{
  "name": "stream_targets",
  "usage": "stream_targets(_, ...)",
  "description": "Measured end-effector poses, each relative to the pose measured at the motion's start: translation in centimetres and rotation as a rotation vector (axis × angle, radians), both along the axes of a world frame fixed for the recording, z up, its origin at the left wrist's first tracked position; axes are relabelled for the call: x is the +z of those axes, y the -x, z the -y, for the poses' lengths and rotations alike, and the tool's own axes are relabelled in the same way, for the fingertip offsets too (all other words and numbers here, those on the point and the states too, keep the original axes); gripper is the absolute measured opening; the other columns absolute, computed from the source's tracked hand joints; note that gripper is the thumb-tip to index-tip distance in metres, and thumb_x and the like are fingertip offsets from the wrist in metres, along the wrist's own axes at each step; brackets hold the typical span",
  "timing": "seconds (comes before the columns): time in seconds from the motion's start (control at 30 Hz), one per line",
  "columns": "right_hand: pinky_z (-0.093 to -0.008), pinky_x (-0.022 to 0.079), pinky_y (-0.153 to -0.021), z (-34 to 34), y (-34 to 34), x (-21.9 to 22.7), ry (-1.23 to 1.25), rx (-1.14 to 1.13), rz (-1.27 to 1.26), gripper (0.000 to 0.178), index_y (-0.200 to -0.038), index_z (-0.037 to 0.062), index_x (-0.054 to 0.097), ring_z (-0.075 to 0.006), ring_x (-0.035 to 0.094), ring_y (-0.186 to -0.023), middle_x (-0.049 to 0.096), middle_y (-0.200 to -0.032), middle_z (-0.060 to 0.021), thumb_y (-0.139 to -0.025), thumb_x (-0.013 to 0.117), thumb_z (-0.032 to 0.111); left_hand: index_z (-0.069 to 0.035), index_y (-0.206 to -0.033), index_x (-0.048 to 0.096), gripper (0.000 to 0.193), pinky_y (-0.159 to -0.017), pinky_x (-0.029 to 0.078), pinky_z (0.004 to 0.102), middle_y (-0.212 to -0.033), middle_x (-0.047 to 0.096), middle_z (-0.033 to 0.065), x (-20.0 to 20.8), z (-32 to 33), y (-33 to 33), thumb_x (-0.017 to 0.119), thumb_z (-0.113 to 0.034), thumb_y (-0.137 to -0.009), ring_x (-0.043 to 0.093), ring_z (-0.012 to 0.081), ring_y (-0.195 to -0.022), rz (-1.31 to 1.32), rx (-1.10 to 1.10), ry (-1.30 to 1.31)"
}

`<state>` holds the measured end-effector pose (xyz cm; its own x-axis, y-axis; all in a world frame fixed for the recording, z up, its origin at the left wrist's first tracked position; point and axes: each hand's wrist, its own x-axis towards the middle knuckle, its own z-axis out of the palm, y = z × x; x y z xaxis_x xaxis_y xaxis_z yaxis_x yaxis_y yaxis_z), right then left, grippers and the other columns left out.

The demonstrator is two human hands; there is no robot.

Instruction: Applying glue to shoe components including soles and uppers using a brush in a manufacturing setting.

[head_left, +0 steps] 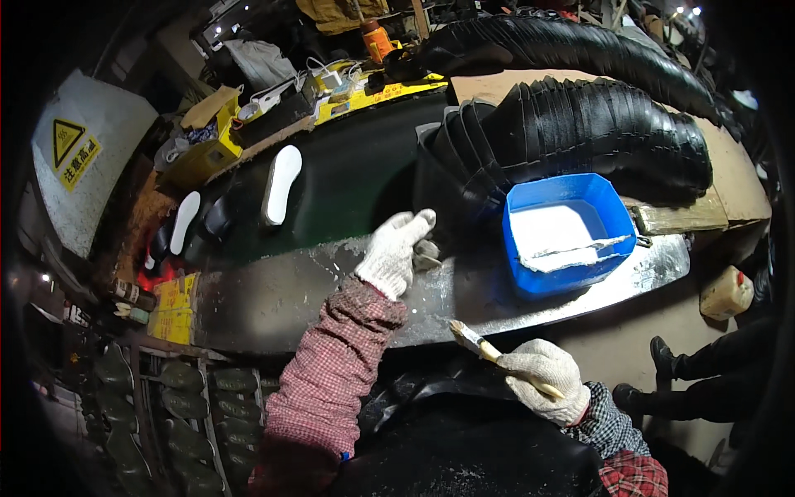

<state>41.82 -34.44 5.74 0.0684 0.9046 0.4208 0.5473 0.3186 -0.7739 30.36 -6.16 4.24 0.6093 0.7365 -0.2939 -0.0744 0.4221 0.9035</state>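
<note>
White-gloved right hand point(544, 369) is closed around a brush point(497, 356); left hand point(393, 251) is laid open on the tabletop point(273, 298) beside a blue tub point(617, 219).

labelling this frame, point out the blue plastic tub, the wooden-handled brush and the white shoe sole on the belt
blue plastic tub point(613, 211): head view, right rim
wooden-handled brush point(474, 339): head view, ferrule near bristles
white shoe sole point(281, 184): head view, middle

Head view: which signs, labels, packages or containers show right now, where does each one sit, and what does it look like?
Yellow triangular warning sign with a yellow label strip below: far left, on a tilted grey panel.
Yellow cardboard boxes: upper left, beside the dark belt.
Flat yellow labels: left, below the red glow.
Orange bottle: top centre.
Tan plastic jug: right, on the floor.
Blue plastic tub of white paste: centre right, on the metal bench.
</note>
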Motion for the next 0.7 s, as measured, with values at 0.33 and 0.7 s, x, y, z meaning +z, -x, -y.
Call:
stream_targets(0.33,-0.0361,0.05,-0.068,-6.9,4.6,2.0,0.148,0.061,0.008,0.03,-0.111,0.0043,0.061,-0.0288,0.06,-0.078,0.06,-0.088,-0.0139,-0.082,0.069,0.008,-0.001,-0.1,0.065,0.025,-0.056,0.047,0.024,-0.075,0.059,0.0009,12.7,0.8,18.1,0.071,-0.016,-0.081,0.053,0.0051,-0.063,-0.802,0.304,-1.087)
stream_targets(0.7,-0.0409,0.05,-0.061,-10.6,6.3,0.5,0.073,-0.104,0.346,0.03,-0.108,0.0062,0.063,-0.0322,0.06,-0.069,0.057,-0.077,-0.0118,-0.078,0.065,0.007,-0.001,-0.108,0.064,0.029,-0.079,0.05,0.0298,-0.099,0.064,0.0113,8.0,-2.2,28.8,0.068,-0.013,-0.082,0.061,0.0186,-0.09,-0.997,0.262,-1.131)
